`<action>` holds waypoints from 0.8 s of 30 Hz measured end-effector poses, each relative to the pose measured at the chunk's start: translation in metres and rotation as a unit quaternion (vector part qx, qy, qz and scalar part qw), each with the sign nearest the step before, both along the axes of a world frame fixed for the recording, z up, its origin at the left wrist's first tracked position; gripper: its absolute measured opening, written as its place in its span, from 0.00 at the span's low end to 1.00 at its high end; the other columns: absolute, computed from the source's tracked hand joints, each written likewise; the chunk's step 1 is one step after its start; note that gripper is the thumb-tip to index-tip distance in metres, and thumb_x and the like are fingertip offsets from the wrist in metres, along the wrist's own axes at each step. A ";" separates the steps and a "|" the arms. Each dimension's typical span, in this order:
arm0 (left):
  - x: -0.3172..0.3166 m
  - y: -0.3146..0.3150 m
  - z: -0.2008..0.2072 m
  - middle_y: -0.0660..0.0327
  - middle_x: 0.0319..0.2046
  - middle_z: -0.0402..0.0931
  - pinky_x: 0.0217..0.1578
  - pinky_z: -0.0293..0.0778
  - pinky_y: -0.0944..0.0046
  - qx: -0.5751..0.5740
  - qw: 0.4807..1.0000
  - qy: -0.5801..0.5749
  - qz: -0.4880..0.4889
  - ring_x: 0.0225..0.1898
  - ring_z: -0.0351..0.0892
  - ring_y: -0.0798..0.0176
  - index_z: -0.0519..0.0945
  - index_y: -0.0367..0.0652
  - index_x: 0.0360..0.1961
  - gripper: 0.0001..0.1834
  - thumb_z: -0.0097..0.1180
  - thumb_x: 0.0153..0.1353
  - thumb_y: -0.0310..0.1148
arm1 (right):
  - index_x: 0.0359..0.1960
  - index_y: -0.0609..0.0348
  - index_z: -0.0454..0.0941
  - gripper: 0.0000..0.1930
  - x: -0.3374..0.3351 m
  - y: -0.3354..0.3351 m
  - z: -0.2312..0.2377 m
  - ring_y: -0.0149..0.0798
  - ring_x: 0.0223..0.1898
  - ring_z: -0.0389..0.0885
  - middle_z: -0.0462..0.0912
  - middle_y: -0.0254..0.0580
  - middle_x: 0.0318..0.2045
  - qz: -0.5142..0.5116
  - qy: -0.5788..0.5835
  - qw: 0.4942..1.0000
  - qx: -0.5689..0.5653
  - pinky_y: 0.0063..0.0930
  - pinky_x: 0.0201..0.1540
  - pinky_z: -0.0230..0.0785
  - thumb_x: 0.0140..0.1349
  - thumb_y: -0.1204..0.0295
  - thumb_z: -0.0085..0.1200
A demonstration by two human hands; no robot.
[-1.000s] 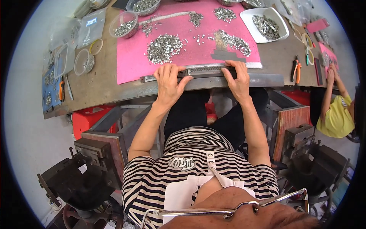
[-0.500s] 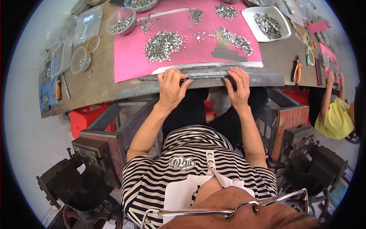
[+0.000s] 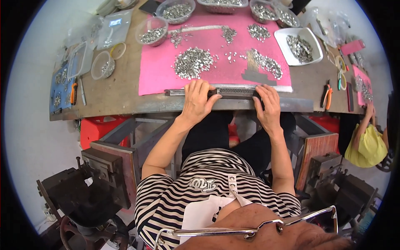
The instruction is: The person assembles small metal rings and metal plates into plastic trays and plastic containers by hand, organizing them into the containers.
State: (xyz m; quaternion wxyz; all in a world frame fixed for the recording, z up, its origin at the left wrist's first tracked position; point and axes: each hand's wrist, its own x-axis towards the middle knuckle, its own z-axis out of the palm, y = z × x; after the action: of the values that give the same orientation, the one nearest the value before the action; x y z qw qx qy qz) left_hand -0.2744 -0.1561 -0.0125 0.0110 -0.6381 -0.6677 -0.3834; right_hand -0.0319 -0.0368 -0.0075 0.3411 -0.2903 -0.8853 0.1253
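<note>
A long, dark metal bar (image 3: 235,92) with a narrow row of small parts or notches lies across the table's front edge. My left hand (image 3: 196,102) is closed on it left of the middle, fingers over the far side and thumb along the near side. Toward its right end my right hand (image 3: 268,105) grips it the same way. Just beyond is a pink mat (image 3: 158,83) bearing a large heap of small silver metal pieces (image 3: 193,63). A smaller heap (image 3: 266,63) lies to the right, beside a flat grey strip (image 3: 258,77).
Clear tubs (image 3: 152,33) of metal pieces line the far side. A white dish (image 3: 316,54) of them stands at right. Orange-handled pliers (image 3: 326,96) lie right, another orange-handled tool (image 3: 74,92) left. A co-worker in a yellow top (image 3: 366,148) sits at far right.
The bar now shows more of its broad patterned face, where before it looked thin. Both hands keep hold of it. The whole view has shifted, showing more of the far table.
</note>
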 end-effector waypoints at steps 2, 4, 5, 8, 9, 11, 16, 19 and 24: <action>-0.006 0.001 0.003 0.58 0.40 0.74 0.50 0.62 0.52 -0.014 1.000 -0.002 -0.010 0.47 0.73 0.53 0.78 0.41 0.41 0.18 0.70 0.57 0.39 | 0.52 0.63 0.81 0.18 -0.004 0.006 0.005 0.52 0.59 0.78 0.83 0.46 0.51 0.010 -0.009 1.000 0.013 0.47 0.64 0.66 0.59 0.79 0.64; -0.009 0.003 0.004 0.57 0.43 0.75 0.55 0.62 0.49 -0.030 0.999 -0.007 -0.022 0.51 0.74 0.51 0.78 0.40 0.44 0.19 0.69 0.58 0.40 | 0.52 0.63 0.81 0.18 -0.009 0.012 0.008 0.53 0.59 0.77 0.84 0.47 0.51 0.018 -0.021 0.999 0.024 0.48 0.65 0.65 0.59 0.78 0.64; -0.011 0.007 0.005 0.54 0.50 0.75 0.62 0.58 0.44 -0.018 0.999 0.017 -0.032 0.57 0.71 0.48 0.78 0.38 0.49 0.22 0.67 0.60 0.42 | 0.53 0.64 0.80 0.18 -0.014 0.018 0.009 0.54 0.61 0.76 0.83 0.47 0.53 0.026 -0.025 0.999 0.013 0.49 0.66 0.64 0.60 0.77 0.63; -0.015 0.029 0.014 0.48 0.62 0.71 0.70 0.48 0.36 -0.024 0.998 0.059 -0.027 0.69 0.64 0.43 0.76 0.35 0.59 0.28 0.61 0.66 0.45 | 0.56 0.65 0.78 0.19 -0.041 0.038 0.012 0.55 0.65 0.72 0.80 0.50 0.58 0.041 -0.043 0.998 -0.003 0.49 0.69 0.60 0.63 0.75 0.60; -0.017 0.039 0.017 0.44 0.67 0.68 0.73 0.42 0.33 -0.043 0.996 0.078 -0.012 0.73 0.59 0.42 0.73 0.35 0.64 0.30 0.58 0.69 0.45 | 0.58 0.66 0.76 0.20 -0.054 0.045 0.013 0.55 0.67 0.70 0.78 0.51 0.60 0.048 -0.058 0.997 -0.009 0.49 0.70 0.59 0.64 0.73 0.59; -0.022 0.057 0.018 0.42 0.71 0.63 0.72 0.42 0.32 -0.081 0.990 0.111 0.012 0.75 0.56 0.41 0.68 0.30 0.68 0.36 0.49 0.73 0.51 | 0.60 0.67 0.74 0.22 -0.078 0.058 0.008 0.55 0.68 0.68 0.76 0.53 0.63 0.065 -0.078 0.995 -0.001 0.50 0.71 0.56 0.66 0.72 0.57; -0.012 0.070 0.004 0.40 0.71 0.62 0.73 0.38 0.30 -0.158 0.979 0.130 0.001 0.76 0.54 0.41 0.65 0.24 0.68 0.41 0.41 0.74 0.57 | 0.66 0.67 0.68 0.27 -0.102 0.062 0.001 0.56 0.73 0.62 0.67 0.55 0.70 0.088 -0.189 0.978 0.022 0.54 0.75 0.49 0.63 0.77 0.51; 0.002 0.051 0.010 0.41 0.70 0.64 0.73 0.38 0.29 -0.145 0.983 0.107 -0.037 0.75 0.56 0.43 0.66 0.25 0.68 0.39 0.41 0.75 0.55 | 0.66 0.67 0.68 0.28 -0.086 0.051 0.020 0.55 0.73 0.62 0.67 0.55 0.70 0.141 -0.235 0.962 -0.023 0.54 0.75 0.49 0.62 0.78 0.51; 0.000 0.026 0.023 0.46 0.71 0.63 0.73 0.38 0.29 -0.167 0.976 0.052 -0.128 0.75 0.56 0.43 0.66 0.32 0.69 0.34 0.44 0.75 0.51 | 0.58 0.67 0.76 0.19 -0.067 0.047 0.034 0.54 0.67 0.71 0.76 0.55 0.63 0.193 -0.186 0.960 -0.086 0.53 0.73 0.55 0.67 0.77 0.49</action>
State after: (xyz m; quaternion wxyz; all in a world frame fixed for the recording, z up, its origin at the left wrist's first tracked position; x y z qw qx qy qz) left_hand -0.2746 -0.1299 0.0104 -0.1096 -0.7300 -0.6338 -0.2311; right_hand -0.0984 0.0097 0.0265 0.1136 -0.1601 -0.9582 0.2082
